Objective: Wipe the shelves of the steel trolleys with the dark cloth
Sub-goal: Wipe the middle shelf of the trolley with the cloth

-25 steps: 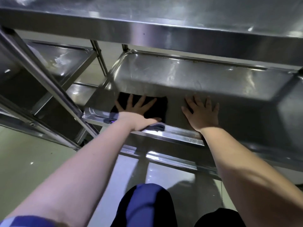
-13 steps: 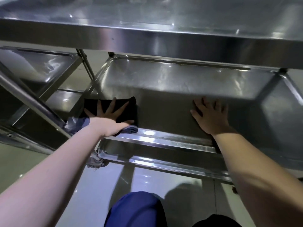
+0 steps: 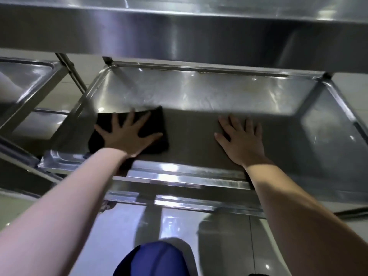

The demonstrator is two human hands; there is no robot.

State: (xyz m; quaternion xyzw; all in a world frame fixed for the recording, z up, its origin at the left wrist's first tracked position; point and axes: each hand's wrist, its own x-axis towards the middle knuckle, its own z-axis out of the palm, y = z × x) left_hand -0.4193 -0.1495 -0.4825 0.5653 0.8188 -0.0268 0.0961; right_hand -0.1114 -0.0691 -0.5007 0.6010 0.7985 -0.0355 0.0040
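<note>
The dark cloth (image 3: 157,124) lies flat on the lower shelf (image 3: 199,100) of a steel trolley, near its front left corner. My left hand (image 3: 127,134) presses on the cloth with fingers spread and straight. My right hand (image 3: 242,140) rests flat on the bare steel of the same shelf, to the right of the cloth and apart from it. Part of the cloth hangs over the shelf's front rim under my left wrist.
The trolley's upper shelf (image 3: 179,30) juts out overhead, close above both hands. A second steel trolley (image 3: 29,82) stands to the left, with a slanted steel post (image 3: 71,70) between them. Glossy floor tiles and my blue-clad knee (image 3: 157,259) lie below.
My left hand has slid the cloth back toward the right along the shelf after a sweep to the left corner. My right hand stays flat on the shelf.
</note>
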